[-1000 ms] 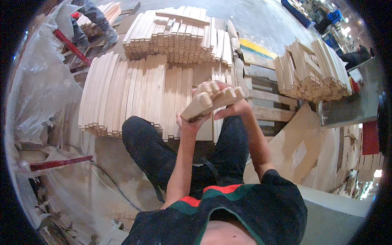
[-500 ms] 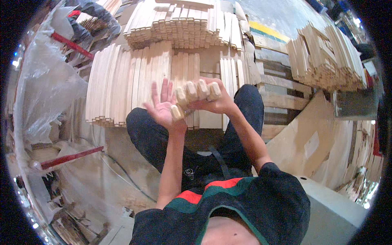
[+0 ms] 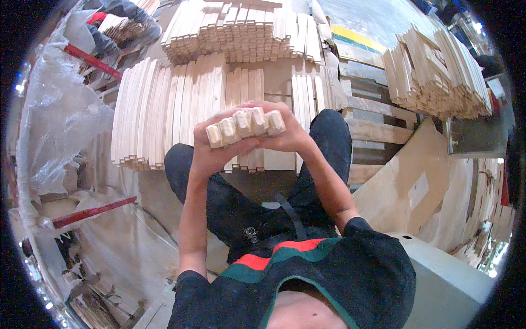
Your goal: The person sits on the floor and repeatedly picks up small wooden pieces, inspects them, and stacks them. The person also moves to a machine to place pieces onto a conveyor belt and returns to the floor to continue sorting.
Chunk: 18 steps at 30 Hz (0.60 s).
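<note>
A bundle of several pale wooden slats (image 3: 244, 127) is held between my two hands, its cut ends turned up toward me. My left hand (image 3: 211, 151) wraps round the bundle's left side, thumb along the near face. From the right, my right hand (image 3: 287, 134) closes on the other side, and the fingers of both hands pass behind the slats. The slats' ends sit side by side in a slightly uneven row. Just beyond the hands lies a low stack of long slats (image 3: 159, 109), with a few more slats (image 3: 309, 96) standing apart at its right.
Behind is a taller slat stack (image 3: 235, 38); another (image 3: 435, 77) stands at right on wooden pallet boards (image 3: 381, 131). Clear plastic sheeting (image 3: 66, 126) and red bars (image 3: 93, 211) are at left. A brown board (image 3: 405, 181) leans at right. Another person's leg (image 3: 129, 13) shows at far left.
My left hand, open and spread beside the bundle, has closed round its left side. The loose, lower slat at the left is now in line with the others.
</note>
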### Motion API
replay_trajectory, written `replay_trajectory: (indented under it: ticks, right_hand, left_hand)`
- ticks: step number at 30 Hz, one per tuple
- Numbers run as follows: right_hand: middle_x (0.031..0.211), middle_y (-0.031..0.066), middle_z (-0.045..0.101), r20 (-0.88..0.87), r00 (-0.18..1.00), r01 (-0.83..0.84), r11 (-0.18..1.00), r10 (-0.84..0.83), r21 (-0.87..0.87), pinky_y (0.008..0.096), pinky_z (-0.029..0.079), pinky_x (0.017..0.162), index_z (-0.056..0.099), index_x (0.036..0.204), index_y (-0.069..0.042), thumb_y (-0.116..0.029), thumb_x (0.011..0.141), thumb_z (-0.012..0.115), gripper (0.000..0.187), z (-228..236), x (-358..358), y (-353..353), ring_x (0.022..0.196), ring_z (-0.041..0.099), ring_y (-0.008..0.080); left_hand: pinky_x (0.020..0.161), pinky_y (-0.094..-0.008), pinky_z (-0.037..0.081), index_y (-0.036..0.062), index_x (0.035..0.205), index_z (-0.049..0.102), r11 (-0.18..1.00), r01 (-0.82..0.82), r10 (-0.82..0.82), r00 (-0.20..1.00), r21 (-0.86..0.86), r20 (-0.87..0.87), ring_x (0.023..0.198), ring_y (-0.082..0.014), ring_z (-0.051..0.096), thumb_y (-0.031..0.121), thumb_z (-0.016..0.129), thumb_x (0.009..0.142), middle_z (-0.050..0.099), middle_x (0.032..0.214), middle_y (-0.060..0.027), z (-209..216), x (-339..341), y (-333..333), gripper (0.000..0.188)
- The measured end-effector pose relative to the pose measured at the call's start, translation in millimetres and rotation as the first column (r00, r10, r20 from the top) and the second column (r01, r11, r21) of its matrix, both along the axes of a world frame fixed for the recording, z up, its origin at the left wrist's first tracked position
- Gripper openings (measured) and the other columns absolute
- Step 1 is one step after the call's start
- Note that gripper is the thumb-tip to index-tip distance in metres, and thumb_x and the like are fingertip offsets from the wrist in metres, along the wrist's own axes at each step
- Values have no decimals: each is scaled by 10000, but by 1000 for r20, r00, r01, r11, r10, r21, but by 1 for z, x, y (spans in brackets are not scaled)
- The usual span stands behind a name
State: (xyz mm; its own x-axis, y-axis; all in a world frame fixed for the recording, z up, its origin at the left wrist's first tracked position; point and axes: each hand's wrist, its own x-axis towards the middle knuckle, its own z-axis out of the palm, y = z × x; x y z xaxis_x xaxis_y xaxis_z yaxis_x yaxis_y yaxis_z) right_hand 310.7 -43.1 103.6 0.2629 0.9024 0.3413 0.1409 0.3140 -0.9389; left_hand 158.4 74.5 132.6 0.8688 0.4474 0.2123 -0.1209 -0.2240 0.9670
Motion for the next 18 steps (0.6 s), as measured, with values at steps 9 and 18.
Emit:
replay_trajectory:
  ticks: [9,18]
  right_hand:
    - [941,106,681,66,998,-1,1000,0,10,300,511,750,624,1071,-34,-217,638,843,519,-2,-19,-2,855,650,157]
    - [876,87,658,214,977,-31,999,21,42,311,506,716,621,1038,-26,-234,647,834,492,-7,-19,8,806,660,187]
  left_hand:
    - [884,-323,509,-2,1137,635,998,-48,53,983,-29,176,1025,-185,645,126,820,709,674,1114,-126,-17,-23,-9,483]
    - [915,-356,498,-1,1117,633,998,-49,53,981,-30,188,1046,-197,623,154,868,655,666,1110,-126,-19,-32,-5,542]
